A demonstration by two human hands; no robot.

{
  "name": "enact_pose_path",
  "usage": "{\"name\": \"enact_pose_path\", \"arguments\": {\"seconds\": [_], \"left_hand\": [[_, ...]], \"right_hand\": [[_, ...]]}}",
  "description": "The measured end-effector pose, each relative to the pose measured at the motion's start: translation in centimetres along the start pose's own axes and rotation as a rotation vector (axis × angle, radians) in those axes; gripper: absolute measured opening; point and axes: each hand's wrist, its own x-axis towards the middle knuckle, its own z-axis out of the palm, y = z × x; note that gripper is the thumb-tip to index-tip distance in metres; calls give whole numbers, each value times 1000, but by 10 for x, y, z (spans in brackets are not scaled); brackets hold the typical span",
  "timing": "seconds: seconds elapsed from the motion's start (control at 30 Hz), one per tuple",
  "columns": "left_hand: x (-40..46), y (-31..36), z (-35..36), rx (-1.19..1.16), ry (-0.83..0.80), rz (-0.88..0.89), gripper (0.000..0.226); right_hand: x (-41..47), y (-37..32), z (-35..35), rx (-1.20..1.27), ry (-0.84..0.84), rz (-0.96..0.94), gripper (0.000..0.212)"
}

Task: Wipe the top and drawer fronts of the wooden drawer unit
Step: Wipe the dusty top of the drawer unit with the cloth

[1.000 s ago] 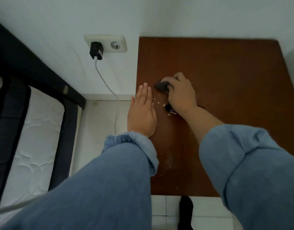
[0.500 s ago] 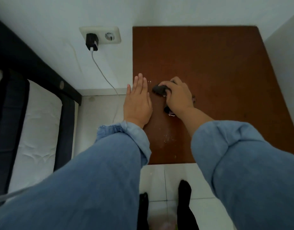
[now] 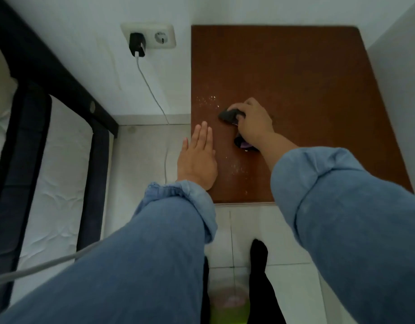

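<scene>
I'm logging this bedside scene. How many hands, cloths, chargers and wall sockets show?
Hands: 2 (left hand, right hand)
Dark cloth: 1
Black charger: 1
Wall socket plate: 1
Total: 5

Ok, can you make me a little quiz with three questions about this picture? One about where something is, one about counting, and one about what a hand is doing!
1. Where is the left hand?
A. Flat at the left edge of the wooden top
B. On the bed
C. On the wall socket

2. How many chargers are plugged into the wall socket?
A. None
B. One
C. Two

3. What is the right hand doing?
A. Lying flat and holding nothing
B. Pointing at the wall
C. Gripping a dark cloth on the top

Answers:
1 A, its straight fingers lie along that edge.
2 B, one black charger sits in the left outlet and the other is free.
3 C, its fingers curl round the cloth.
</scene>
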Motion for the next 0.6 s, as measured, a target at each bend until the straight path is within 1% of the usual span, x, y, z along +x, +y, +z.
{"name": "enact_pose_path", "arguments": {"seconds": [0.2,0.4,0.6], "left_hand": [[0,3,-1,38,4,-3,56],[0,2,2,81,7,-16,56],[-3,5,-1,85,-24,-25,55]], "right_hand": [[-80,11,14,11,22,21,29],[-139,15,23,34,32,14,28],[-179,27,22,36,-42,-57,28]]}}
